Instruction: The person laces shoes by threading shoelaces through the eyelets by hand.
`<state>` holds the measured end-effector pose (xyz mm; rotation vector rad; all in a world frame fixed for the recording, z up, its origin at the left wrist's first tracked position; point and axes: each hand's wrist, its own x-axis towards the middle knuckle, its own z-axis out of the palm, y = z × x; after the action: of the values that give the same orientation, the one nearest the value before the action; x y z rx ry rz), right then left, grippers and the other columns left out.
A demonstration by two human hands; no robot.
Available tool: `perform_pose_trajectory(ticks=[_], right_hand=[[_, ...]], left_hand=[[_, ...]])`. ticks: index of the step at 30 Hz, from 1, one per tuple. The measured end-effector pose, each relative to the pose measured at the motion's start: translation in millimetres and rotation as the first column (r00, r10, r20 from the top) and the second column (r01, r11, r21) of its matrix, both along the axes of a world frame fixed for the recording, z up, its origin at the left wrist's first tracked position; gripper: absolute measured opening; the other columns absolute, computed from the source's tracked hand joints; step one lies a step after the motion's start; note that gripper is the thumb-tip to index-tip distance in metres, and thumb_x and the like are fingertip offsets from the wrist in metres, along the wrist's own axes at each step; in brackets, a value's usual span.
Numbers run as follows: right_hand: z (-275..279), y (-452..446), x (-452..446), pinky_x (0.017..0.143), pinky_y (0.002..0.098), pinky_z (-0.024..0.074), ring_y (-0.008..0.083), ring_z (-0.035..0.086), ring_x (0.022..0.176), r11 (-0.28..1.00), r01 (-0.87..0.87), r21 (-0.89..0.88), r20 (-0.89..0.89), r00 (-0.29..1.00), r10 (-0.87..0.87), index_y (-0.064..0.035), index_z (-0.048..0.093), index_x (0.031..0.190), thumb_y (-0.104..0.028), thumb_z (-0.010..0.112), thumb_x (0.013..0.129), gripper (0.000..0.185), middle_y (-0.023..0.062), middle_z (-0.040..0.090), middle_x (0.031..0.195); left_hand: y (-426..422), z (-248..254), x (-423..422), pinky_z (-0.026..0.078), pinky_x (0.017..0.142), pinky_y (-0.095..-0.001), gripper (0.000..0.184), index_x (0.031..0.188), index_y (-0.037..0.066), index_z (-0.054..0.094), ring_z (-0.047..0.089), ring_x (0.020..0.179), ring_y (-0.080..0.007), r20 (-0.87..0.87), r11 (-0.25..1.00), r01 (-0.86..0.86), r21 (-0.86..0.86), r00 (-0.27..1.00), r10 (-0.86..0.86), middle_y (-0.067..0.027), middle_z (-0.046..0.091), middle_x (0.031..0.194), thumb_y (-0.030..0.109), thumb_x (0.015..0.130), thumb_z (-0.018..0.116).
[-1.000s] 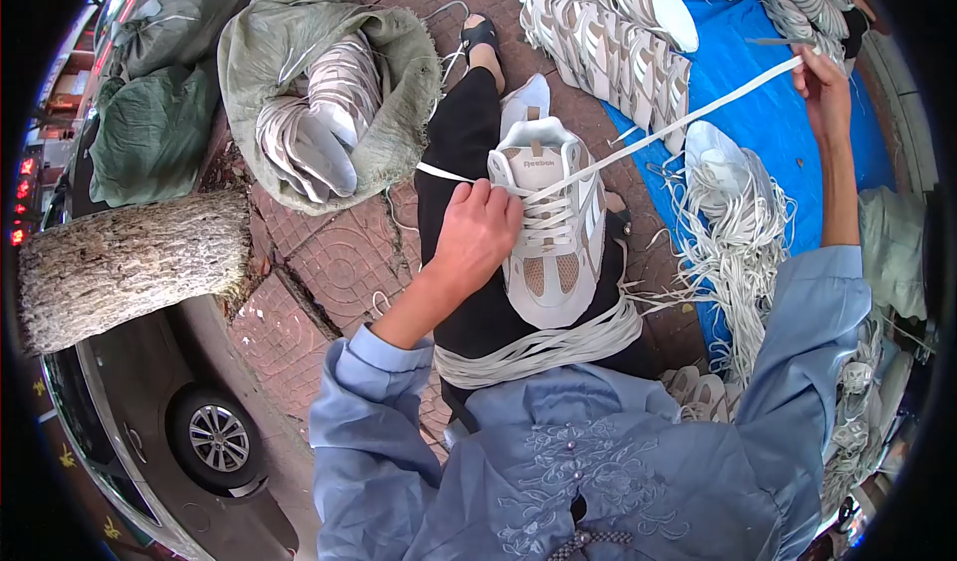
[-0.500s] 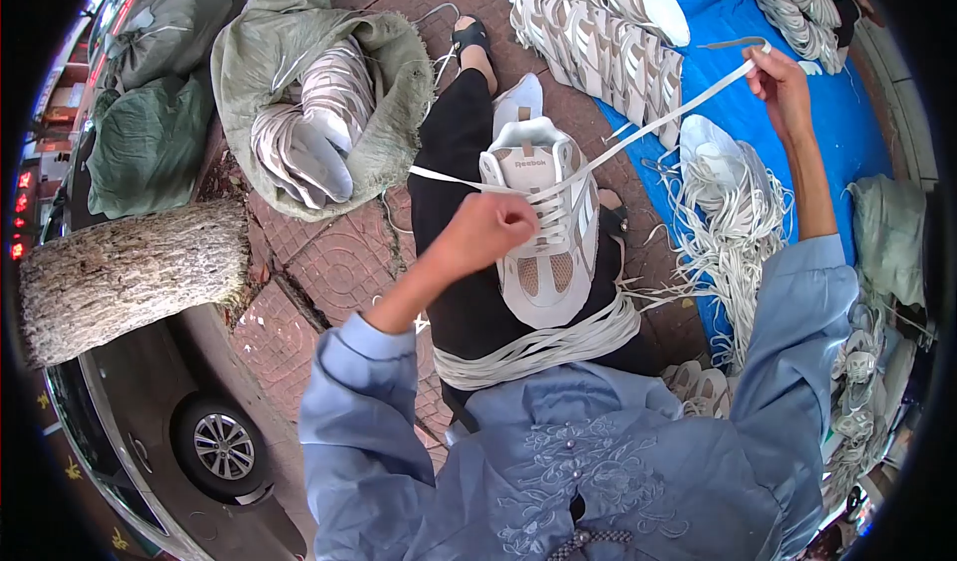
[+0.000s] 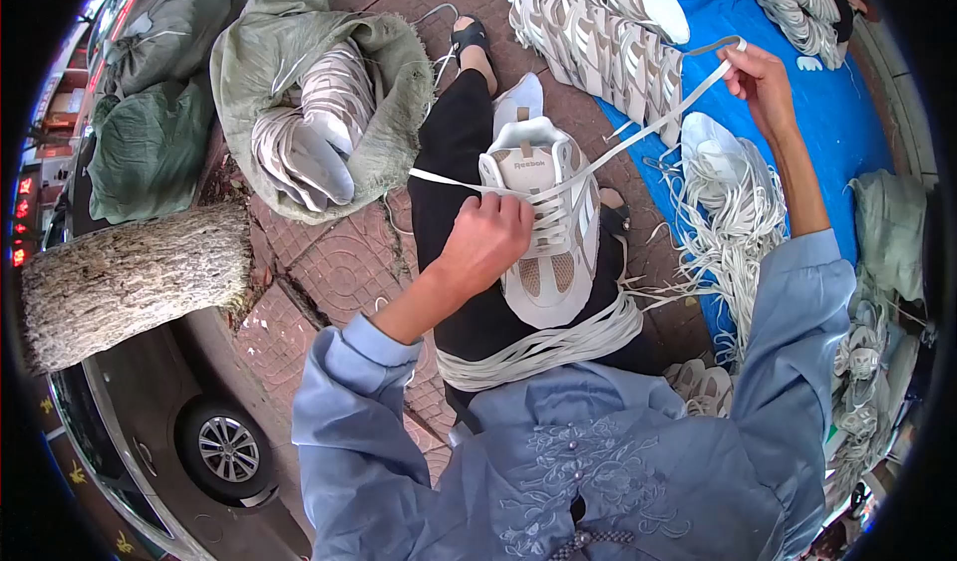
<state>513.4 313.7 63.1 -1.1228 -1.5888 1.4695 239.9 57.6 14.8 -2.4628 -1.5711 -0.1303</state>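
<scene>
A white and beige shoe upper, with "Reebok" on its tongue, lies across my lap on black trousers. A flat white shoelace runs through its eyelets. Raised at the right, my right hand pinches this lace near its end and keeps it stretched. My left hand is closed against the left side of the upper, by the laced rows; its fingertips are partly hidden, so what they pinch I cannot make out. The lace's other length sticks out to the left above this hand. A bundle of white laces lies over my thighs.
Stacked shoe uppers and a heap of loose laces are on a blue sheet. An open green sack holds more uppers. At left are a tree trunk and a parked car.
My right hand has moved a little left with the lace end. My left hand has dropped slightly, turned, and now rests against the upper's left side.
</scene>
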Motion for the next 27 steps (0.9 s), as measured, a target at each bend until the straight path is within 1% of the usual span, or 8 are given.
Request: perform_pose_trajectory(ticks=[3, 4, 5, 6, 11, 13, 19, 27], right_hand=[[-7, 1, -4, 0.041, 0.0173, 0.0273, 0.0043, 0.045, 0.047, 1.0, -0.006, -0.013, -0.021, 1.0, 0.006, -0.0011, 0.061, 0.082, -0.02, 0.057, 0.079, 0.02, -0.0006, 0.055, 0.06], [-11, -1, -5, 0.041, 0.0172, 0.0275, 0.0044, 0.045, 0.047, 1.0, -0.012, -0.029, -0.041, 0.999, 0.011, -0.0009, 0.061, 0.082, -0.02, 0.057, 0.079, 0.02, -0.0004, 0.055, 0.06], [-16, -2, -5, 0.041, 0.0172, 0.0275, 0.0044, 0.045, 0.047, 0.999, -0.009, -0.034, -0.039, 0.999, 0.008, -0.0009, 0.061, 0.082, -0.02, 0.057, 0.079, 0.02, -0.0004, 0.055, 0.06], [-21, -2, -7, 0.041, 0.0172, 0.0276, 0.0044, 0.045, 0.046, 0.999, -0.017, -0.047, -0.03, 0.999, 0.015, -0.0008, 0.061, 0.081, -0.02, 0.057, 0.078, 0.019, -0.0002, 0.055, 0.06], [-37, -8, -20, 0.04, 0.017, 0.0268, 0.0041, 0.044, 0.046, 0.994, -0.046, -0.098, -0.043, 0.998, 0.042, -0.0006, 0.061, 0.079, -0.018, 0.057, 0.078, 0.018, -0.0008, 0.053, 0.059], [-31, 3, -11, 0.041, 0.0171, 0.0263, 0.0037, 0.043, 0.046, 0.999, -0.019, -0.029, -0.101, 0.995, 0.016, -0.0002, 0.061, 0.079, -0.018, 0.056, 0.079, 0.018, -0.0017, 0.052, 0.058], [-24, 103, 129, 0.04, 0.018, 0.0241, 0.0031, 0.039, 0.046, 0.886, 0.39, 0.25, 0.005, 0.915, -0.404, -0.0019, 0.063, 0.077, -0.02, 0.061, 0.077, 0.018, -0.0031, 0.05, 0.057], [-32, 68, 118, 0.04, 0.0183, 0.0229, 0.002, 0.039, 0.045, 0.916, 0.366, 0.166, 0.246, 0.884, -0.397, -0.0072, 0.061, 0.071, -0.024, 0.063, 0.076, 0.017, -0.0042, 0.051, 0.057]], left_hand=[[13, -7, -10, 0.036, 0.039, -0.0251, 0.009, 0.074, 0.006, 0.052, 0.049, 0.049, -0.0147, 0.248, 0.996, -0.074, -0.046, 0.965, 0.083, -0.0028, 0.045, 0.056, 0.008, 0.067, 0.056], [20, 2, -19, 0.034, 0.039, -0.0233, 0.008, 0.074, 0.005, 0.053, 0.047, 0.047, -0.0117, 0.6, 0.778, -0.039, -0.626, 0.613, 0.514, -0.0007, 0.044, 0.055, 0.011, 0.07, 0.057], [21, 8, -28, 0.032, 0.038, -0.0214, 0.009, 0.074, 0.005, 0.054, 0.045, 0.046, -0.0086, 0.409, 0.351, 0.342, -0.872, 0.115, 0.905, 0.0013, 0.043, 0.054, 0.013, 0.072, 0.057], [17, 0, -40, 0.033, 0.041, -0.0201, 0.014, 0.074, 0.003, 0.056, 0.044, 0.049, -0.0052, 0.317, 0.275, 0.595, -0.755, -0.036, 0.948, 0.0028, 0.045, 0.057, 0.016, 0.077, 0.056], [14, 14, -49, 0.038, 0.047, -0.0192, 0.012, 0.074, 0.001, 0.057, 0.046, 0.049, -0.0069, 0.431, 0.314, 0.455, -0.833, 0.178, 0.885, -0.0007, 0.049, 0.055, 0.013, 0.075, 0.058], [16, 12, -51, 0.04, 0.05, -0.0199, 0.01, 0.078, 0.001, 0.058, 0.05, 0.052, -0.0074, 0.597, 0.597, 0.184, -0.781, 0.501, 0.627, -0.003, 0.054, 0.059, 0.01, 0.075, 0.057], [6, -1, -25, 0.041, 0.044, -0.0215, 0.002, 0.078, 0.001, 0.055, 0.053, 0.054, -0.0073, 0.535, 0.532, 0.072, -0.844, 0.191, 0.823, -0.0009, 0.054, 0.064, 0.003, 0.078, 0.053], [-9, -8, -7, 0.046, 0.051, -0.0313, 0.006, 0.076, 0.004, 0.051, 0.057, 0.06, -0.0263, 0.739, 0.923, -0.227, -0.31, 0.554, 0.384, -0.0099, 0.056, 0.07, 0.003, 0.072, 0.055]])
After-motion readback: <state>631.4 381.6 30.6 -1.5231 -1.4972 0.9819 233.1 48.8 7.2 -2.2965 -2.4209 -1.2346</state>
